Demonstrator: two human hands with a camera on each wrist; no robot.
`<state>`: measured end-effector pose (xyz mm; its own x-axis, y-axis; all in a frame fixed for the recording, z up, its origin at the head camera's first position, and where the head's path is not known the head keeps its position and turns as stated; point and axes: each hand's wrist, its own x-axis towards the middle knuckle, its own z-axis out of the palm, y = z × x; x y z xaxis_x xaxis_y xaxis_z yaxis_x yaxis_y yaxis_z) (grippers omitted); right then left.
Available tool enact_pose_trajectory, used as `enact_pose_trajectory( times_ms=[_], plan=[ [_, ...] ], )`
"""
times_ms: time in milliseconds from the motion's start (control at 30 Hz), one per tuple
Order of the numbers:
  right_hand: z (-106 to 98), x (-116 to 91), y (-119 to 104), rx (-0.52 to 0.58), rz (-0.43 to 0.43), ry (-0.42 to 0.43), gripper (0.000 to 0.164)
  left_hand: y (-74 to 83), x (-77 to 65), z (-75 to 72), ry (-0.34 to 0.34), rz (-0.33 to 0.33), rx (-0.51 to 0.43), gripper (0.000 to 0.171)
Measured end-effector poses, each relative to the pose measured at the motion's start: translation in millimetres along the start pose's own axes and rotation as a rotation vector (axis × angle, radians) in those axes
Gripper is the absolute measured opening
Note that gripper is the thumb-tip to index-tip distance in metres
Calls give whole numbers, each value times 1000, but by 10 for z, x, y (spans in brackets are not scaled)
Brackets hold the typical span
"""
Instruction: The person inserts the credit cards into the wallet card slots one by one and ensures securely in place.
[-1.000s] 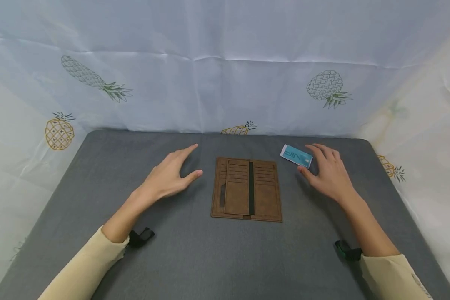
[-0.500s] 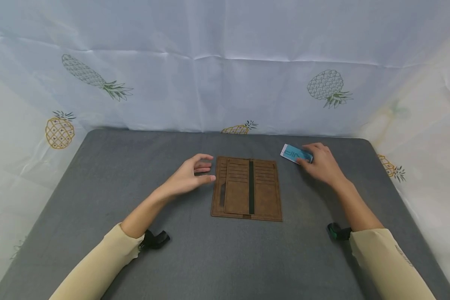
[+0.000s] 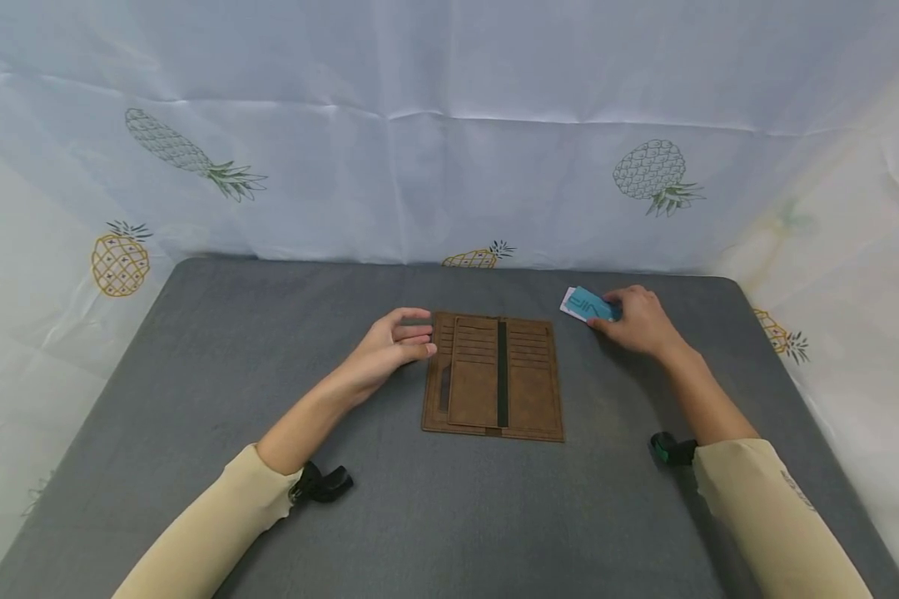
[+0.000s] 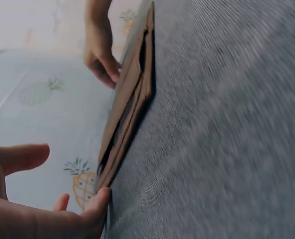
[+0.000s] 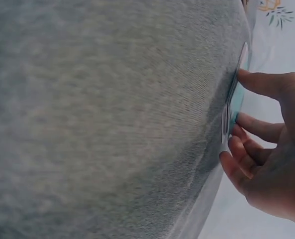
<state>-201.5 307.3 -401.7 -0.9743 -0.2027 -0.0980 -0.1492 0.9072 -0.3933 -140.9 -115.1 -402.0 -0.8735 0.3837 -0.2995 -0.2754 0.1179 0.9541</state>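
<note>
Near end of teal card point(image 3: 590, 305) covered by right hand point(image 3: 639, 323) in head view; print on its face too small to read, and in right wrist view seen edge-on only point(image 5: 233, 104), face hidden. Left hand point(image 4: 23, 209) cut off by bottom and left edges of left wrist view, palm out of sight; grey table point(image 4: 227, 124) there smeared by motion blur, brown wallet point(image 4: 127, 107) seen edge-on with pockets hidden. Fingertip contact with wallet's left edge point(image 3: 438, 366) hard to judge from head view.
</note>
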Motion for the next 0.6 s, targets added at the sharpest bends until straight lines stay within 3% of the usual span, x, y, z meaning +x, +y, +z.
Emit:
enact_pose_trajectory(
  times_ms=[300, 433, 600],
  plan=[
    [-52, 29, 14, 67, 106, -10, 64, 25, 40, 48, 45, -13, -163, 66],
    [-62, 6, 33, 156, 83, 59, 47, 34, 61, 64, 63, -36, -217, 67],
    [-93, -6, 14, 293, 64, 100, 44, 25, 89, 82, 54, -42, -260, 68]
  ],
)
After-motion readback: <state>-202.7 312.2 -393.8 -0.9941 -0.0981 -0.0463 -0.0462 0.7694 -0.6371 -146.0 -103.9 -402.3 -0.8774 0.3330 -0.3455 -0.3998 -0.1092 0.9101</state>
